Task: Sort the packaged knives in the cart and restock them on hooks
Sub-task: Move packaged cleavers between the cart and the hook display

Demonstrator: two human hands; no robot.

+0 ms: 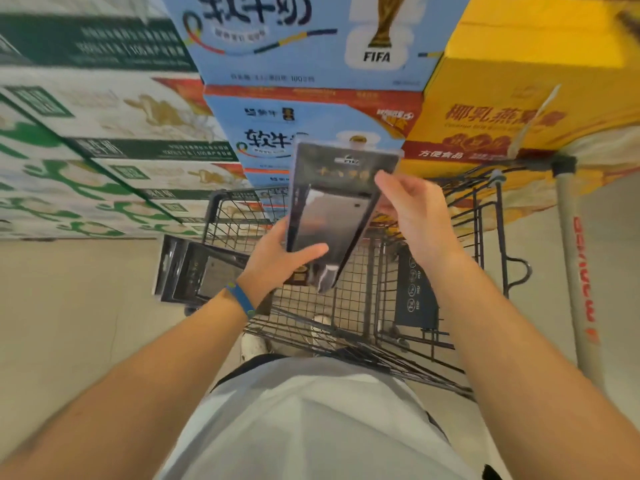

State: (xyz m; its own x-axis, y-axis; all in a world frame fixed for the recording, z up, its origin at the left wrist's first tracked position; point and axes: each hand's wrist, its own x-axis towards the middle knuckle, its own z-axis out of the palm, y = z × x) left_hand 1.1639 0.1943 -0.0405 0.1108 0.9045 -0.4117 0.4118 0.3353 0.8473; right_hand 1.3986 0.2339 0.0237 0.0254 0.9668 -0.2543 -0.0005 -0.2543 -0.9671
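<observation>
A packaged cleaver [332,209] in a dark blister card with a clear front is held upright over the black wire cart [433,306]. My left hand [277,261] grips the package's lower left edge, thumb across the front. My right hand [412,213] touches the package's upper right edge with its fingers spread. Two more dark packaged knives [194,271] lie stacked on the cart's left rim, partly behind my left wrist.
Stacked cartons stand close ahead: green-and-white [97,133] at left, blue milk cartons [311,64] in the middle, yellow ones [512,109] at right. A grey post with red lettering [581,271] stands right of the cart. Beige floor lies on both sides.
</observation>
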